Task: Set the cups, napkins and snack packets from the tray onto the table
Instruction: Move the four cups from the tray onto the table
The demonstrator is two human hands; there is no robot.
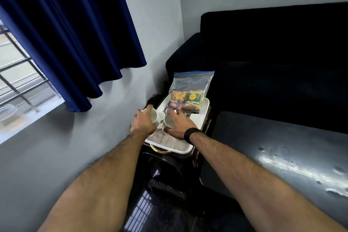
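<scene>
A white tray [206,104] with a gold handle rests on a dark stool near the wall. My left hand [143,121] grips a white cup [154,115] at the tray's left side. My right hand [178,123], with a black wristband, closes around a second white cup [168,122] beside it. A third white cup [161,116] shows between them. At the tray's far end a clear zip bag [192,84] holds two snack packets [186,100]. A patterned napkin [165,140] lies on the tray's near end.
A dark glossy table [282,147] stretches to the right of the stool. A black sofa [273,52] stands behind it. A blue curtain [71,34] and a barred window are on the left wall.
</scene>
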